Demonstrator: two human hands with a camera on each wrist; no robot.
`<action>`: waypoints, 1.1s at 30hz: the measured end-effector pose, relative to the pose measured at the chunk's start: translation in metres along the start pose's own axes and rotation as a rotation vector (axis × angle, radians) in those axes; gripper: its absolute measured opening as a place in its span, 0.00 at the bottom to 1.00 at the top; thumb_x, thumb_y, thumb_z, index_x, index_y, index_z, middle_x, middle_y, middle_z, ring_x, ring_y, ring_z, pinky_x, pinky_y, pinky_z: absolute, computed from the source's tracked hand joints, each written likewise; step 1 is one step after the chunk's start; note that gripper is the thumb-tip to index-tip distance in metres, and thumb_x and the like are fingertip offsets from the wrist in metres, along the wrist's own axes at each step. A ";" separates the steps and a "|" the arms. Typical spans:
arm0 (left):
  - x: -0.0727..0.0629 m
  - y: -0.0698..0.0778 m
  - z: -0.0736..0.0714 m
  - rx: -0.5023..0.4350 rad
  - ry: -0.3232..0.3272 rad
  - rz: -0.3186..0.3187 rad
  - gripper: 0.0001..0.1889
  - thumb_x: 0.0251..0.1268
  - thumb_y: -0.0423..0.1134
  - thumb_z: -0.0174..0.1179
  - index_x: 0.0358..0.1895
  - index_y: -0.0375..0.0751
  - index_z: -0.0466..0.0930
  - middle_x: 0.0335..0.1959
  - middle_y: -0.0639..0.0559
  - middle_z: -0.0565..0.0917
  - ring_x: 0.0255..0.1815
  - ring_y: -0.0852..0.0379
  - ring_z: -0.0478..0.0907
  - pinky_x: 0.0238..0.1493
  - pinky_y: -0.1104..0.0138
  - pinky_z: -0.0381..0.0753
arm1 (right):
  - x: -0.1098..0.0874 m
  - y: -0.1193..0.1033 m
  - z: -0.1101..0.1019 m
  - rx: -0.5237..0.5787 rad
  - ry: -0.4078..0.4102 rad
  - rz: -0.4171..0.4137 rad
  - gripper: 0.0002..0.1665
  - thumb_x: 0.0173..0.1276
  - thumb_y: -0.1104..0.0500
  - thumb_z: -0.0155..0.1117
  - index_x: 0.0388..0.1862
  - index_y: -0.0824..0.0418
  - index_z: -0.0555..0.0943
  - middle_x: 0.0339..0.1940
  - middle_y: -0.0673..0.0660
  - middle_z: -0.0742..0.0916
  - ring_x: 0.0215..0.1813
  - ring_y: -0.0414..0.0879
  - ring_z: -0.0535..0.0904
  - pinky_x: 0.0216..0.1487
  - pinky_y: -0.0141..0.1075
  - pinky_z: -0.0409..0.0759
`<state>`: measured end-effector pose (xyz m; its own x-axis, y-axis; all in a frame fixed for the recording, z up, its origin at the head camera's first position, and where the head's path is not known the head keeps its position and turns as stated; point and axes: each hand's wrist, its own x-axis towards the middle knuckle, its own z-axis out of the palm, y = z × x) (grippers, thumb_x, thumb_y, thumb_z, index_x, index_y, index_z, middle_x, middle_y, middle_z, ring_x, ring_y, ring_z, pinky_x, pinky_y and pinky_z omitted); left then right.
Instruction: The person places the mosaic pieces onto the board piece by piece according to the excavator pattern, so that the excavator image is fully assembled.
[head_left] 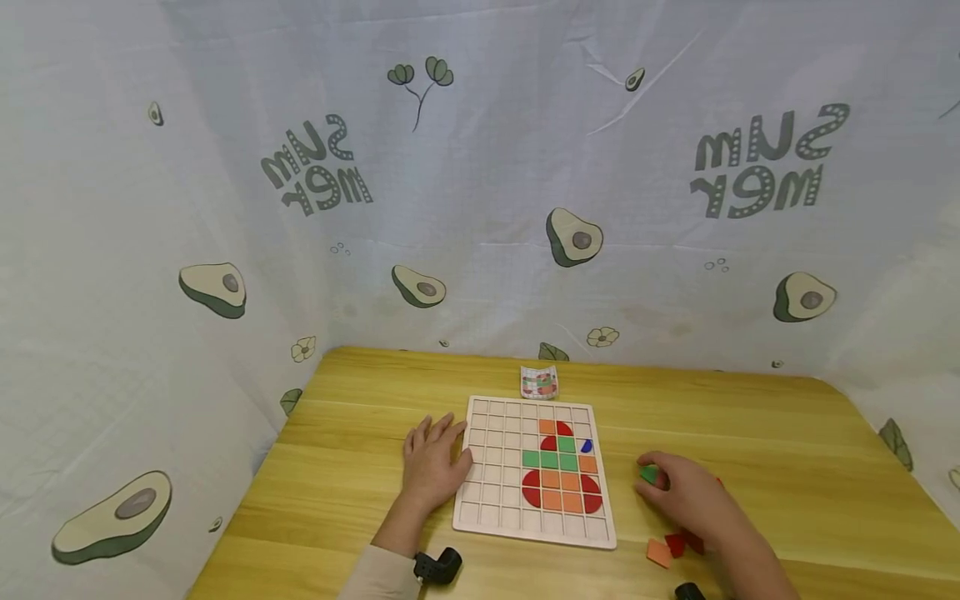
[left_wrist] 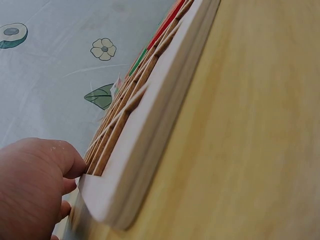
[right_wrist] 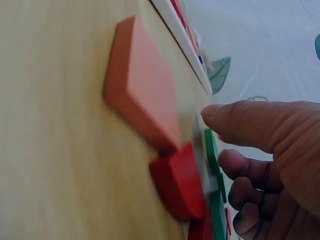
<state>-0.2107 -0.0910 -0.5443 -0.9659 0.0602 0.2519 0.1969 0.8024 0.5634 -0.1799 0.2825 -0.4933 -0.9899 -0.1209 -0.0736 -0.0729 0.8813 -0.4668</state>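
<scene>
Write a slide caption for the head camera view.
Left hand at the edge of a gridded board partly filled with coloured tiles; right hand close around a green piece.

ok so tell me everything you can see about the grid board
The grid board looks like pale wood, roughly square, with a plain rim and thin strips dividing its face into square compartments. It lies flat on the table. Its left-hand columns are bare; orange squares, green squares, rounded red pieces and a small blue piece sit toward its right side. The thumb of the left hand touches its left rim.
</scene>
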 end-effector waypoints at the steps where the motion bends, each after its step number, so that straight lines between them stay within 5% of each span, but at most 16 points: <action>1: 0.000 0.000 0.000 0.003 0.001 0.000 0.25 0.68 0.46 0.57 0.66 0.46 0.80 0.74 0.44 0.73 0.79 0.33 0.58 0.78 0.35 0.49 | -0.001 0.003 -0.001 -0.001 -0.004 0.006 0.21 0.67 0.52 0.71 0.54 0.61 0.83 0.26 0.50 0.78 0.29 0.44 0.70 0.31 0.35 0.68; 18: 0.000 -0.001 -0.001 -0.007 -0.001 0.005 0.24 0.68 0.46 0.56 0.66 0.47 0.80 0.74 0.44 0.73 0.79 0.33 0.58 0.77 0.35 0.50 | -0.004 0.017 -0.005 -0.065 0.024 0.065 0.20 0.69 0.47 0.69 0.44 0.63 0.82 0.24 0.49 0.77 0.28 0.43 0.70 0.31 0.35 0.68; 33: 0.000 -0.001 0.000 0.002 -0.002 0.007 0.24 0.69 0.46 0.56 0.67 0.47 0.79 0.74 0.44 0.73 0.79 0.33 0.58 0.77 0.35 0.50 | 0.002 -0.038 0.010 0.026 0.001 -0.023 0.13 0.66 0.50 0.72 0.42 0.57 0.83 0.22 0.48 0.77 0.26 0.42 0.70 0.27 0.32 0.66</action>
<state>-0.2112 -0.0920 -0.5447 -0.9647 0.0669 0.2546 0.2036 0.8029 0.5603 -0.1781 0.2444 -0.4845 -0.9882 -0.1403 -0.0615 -0.0924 0.8661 -0.4913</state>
